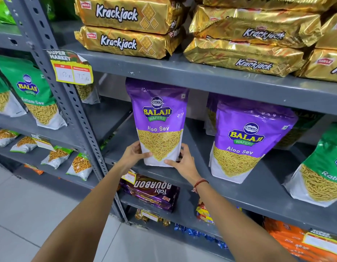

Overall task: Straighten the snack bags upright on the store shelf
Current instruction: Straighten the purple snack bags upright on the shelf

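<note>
A purple Balaji Aloo Sev bag [158,118] stands upright near the front edge of the grey middle shelf [230,188]. My left hand [132,155] grips its lower left corner and my right hand [184,163] grips its lower right corner. A second purple Aloo Sev bag [245,140] stands upright to the right, with another purple bag partly hidden behind it. At the far right a green Ratlami Sev bag [322,173] leans back a little, cut off by the frame edge.
Gold Krackjack packs [129,27] are stacked on the shelf above. A Bourbon pack [152,191] lies below. A grey upright post [73,103] with a price tag [72,70] separates the left bay, which holds green sev bags [35,99] and small snack packs [58,156].
</note>
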Tool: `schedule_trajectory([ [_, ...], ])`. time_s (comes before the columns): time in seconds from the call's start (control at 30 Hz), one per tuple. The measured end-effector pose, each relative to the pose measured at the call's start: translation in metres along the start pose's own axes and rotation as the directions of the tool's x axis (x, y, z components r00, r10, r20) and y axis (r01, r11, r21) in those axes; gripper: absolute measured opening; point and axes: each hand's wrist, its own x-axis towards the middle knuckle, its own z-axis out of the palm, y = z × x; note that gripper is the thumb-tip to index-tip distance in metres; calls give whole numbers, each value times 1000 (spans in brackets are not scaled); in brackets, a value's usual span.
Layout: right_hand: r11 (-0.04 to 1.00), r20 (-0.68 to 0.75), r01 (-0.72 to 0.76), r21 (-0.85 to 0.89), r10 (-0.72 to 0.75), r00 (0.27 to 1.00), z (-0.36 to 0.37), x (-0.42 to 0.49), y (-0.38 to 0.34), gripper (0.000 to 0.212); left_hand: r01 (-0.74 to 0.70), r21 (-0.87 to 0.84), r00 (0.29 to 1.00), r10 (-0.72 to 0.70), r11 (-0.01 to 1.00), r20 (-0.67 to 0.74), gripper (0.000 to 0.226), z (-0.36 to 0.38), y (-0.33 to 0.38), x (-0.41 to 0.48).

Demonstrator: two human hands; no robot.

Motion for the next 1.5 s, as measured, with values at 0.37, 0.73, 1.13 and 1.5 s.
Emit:
schedule_trajectory([
  [0.37, 1000, -23, 2, 14, -1, 1000, 11, -1, 12, 60, 3, 179, 1000, -6, 984, 16, 54, -14, -20, 20],
  [0.73, 999, -91, 13, 47, -8, 996, 42, 9, 11, 57, -7, 470, 1000, 7, 883, 2, 67, -42, -30, 31],
  [1.13, 999, -68, 33, 8, -32, 997, 66, 30, 8, 56, -14, 480, 999, 27, 877, -19, 73, -57, -27, 35],
  [1.5, 996, -135, -26, -85, 14, 991, 79, 34, 8, 58, 29, 540, 1000, -18, 841, -26, 69, -62, -26, 42],
])
